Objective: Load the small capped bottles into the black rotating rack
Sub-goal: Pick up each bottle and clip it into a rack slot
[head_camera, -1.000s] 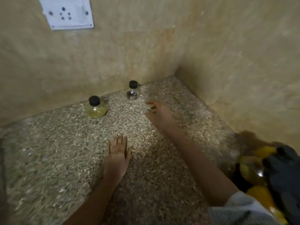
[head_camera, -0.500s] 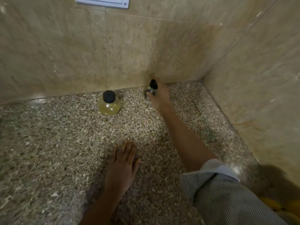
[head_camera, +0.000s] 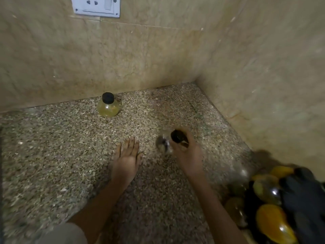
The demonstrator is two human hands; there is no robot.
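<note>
Lifted away from the wall (head_camera: pixel 140 59), the clear bottle (head_camera: pixel 163 144) now rides in my right hand (head_camera: pixel 188 154), fingers (head_camera: pixel 184 144) gripping it near the cap (head_camera: pixel 176 136), partway to the rack (head_camera: pixel 299 196). Left hand (head_camera: pixel 127 159) lies flat and open on the table (head_camera: pixel 52 155); a yellow bottle (head_camera: pixel 107 107) waits, farthest from the rack.

I see the yellow bottle (head_camera: pixel 107 107), small and round with a black cap, standing upright and alone far at the back of the speckled counter (head_camera: pixel 52 155). The clear bottle (head_camera: pixel 163 144), also with a black cap, is tilted with its cap toward the right and is gripped by the right hand (head_camera: pixel 189 155); it is blurred, so I cannot tell its content. The black rack (head_camera: pixel 302 196) is at the lower right, cut by the picture edge, and several round loaded bottles (head_camera: pixel 274 224) with yellow and orange content sit in it.
</note>
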